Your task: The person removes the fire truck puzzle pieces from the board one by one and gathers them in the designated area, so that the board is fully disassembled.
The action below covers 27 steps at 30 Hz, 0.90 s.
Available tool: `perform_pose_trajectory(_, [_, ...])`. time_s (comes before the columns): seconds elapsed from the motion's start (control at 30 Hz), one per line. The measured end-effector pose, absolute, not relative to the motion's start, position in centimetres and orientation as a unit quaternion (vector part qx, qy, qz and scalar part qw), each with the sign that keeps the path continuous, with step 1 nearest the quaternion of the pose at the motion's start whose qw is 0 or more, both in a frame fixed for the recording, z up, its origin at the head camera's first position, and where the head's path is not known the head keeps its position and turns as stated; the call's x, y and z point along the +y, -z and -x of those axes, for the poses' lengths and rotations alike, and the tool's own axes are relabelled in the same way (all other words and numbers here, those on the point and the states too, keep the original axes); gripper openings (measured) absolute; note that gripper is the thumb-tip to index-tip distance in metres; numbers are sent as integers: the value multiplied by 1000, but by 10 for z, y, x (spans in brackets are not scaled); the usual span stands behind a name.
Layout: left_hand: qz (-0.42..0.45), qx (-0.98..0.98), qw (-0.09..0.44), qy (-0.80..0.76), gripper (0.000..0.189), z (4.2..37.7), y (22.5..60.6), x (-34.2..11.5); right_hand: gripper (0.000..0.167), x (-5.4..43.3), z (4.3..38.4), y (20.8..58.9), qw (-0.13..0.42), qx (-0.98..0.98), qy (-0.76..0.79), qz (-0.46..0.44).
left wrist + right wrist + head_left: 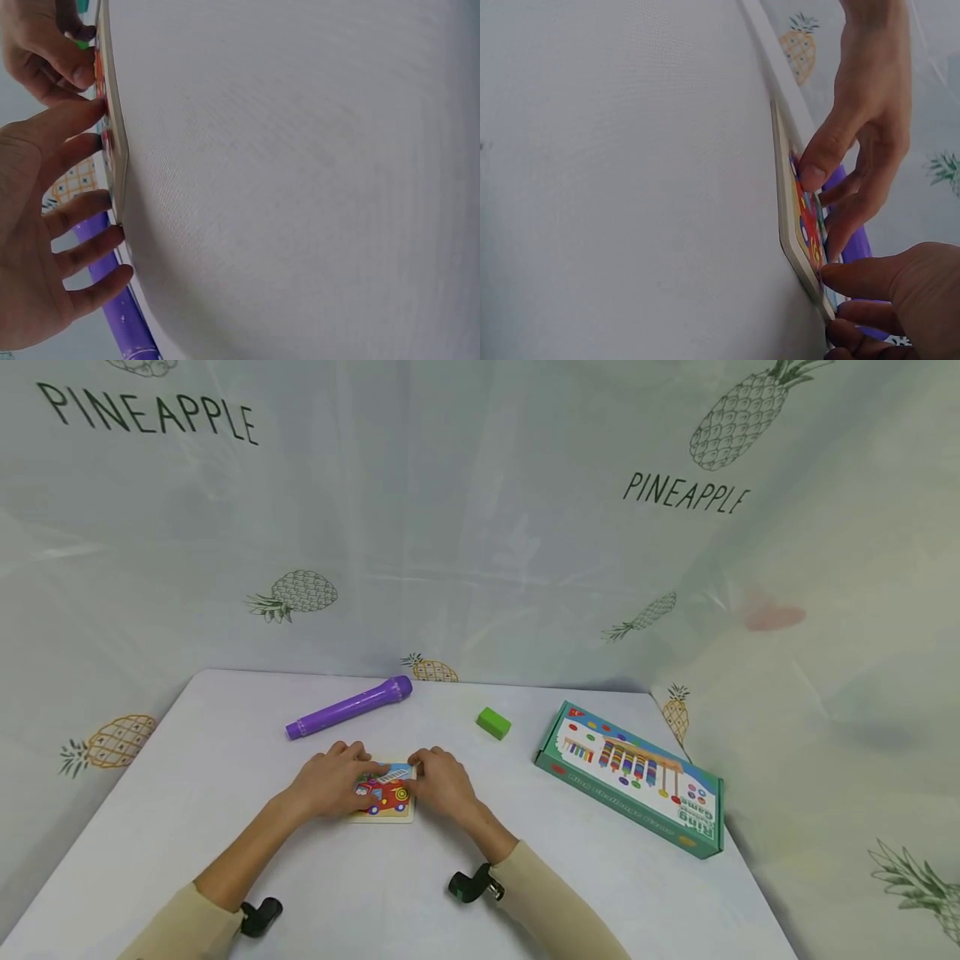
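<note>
A small wooden picture puzzle [390, 799] with a red fire truck and a white ladder lies flat on the white table, both hands at it. My left hand [332, 782] covers its left side. In the left wrist view, the thumb and spread fingers of that hand [34, 217] have their tips on the board and along its edge [115, 150]. My right hand [444, 787] grips the right side near the far corner. The right wrist view shows its thumb [862, 276] on the puzzle face [808, 225], with the other fingers bent at the edge.
A purple toy microphone [348, 707] lies behind the left hand. Beyond the right hand is a green block [493, 722]. A green ring game box [630, 777] lies at the table's right side. A pineapple-print curtain [465, 527] hangs behind the table [360, 893].
</note>
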<state>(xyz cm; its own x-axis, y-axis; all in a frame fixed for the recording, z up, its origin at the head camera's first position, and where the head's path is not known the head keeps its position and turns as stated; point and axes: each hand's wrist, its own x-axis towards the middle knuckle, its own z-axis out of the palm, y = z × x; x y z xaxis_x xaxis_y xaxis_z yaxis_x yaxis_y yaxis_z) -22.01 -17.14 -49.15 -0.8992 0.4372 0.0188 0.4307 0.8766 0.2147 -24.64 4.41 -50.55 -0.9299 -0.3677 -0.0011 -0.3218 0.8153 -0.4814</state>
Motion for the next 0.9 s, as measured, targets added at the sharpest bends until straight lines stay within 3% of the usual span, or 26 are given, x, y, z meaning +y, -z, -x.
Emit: perform_pose_trajectory(0.9, [-209, 964, 19, -165, 52, 223, 500, -177, 9, 45, 251, 507, 56, 903, 402, 139])
